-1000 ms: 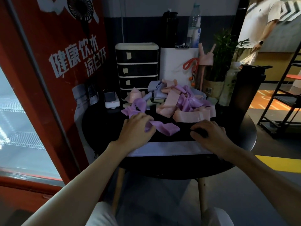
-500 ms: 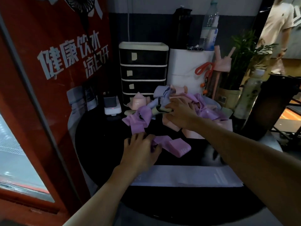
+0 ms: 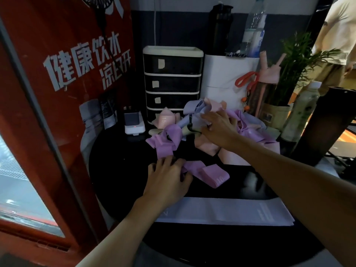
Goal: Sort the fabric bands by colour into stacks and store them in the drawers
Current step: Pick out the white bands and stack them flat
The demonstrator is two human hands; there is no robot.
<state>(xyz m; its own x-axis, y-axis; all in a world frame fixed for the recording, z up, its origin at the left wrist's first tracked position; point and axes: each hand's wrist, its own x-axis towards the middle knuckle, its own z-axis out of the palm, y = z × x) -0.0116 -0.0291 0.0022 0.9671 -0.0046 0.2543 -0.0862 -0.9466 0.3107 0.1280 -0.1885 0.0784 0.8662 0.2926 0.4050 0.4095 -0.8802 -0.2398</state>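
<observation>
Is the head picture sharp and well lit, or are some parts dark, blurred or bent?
Head view: dim overall, the black table swallows detail; the purple band reads clearly; the red panel leans and bows from wide-angle distortion; the glass at far left looks blurred.

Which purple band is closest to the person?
The purple band at the front of the table, one end under the left hand. The others sit back in the heap.
</observation>
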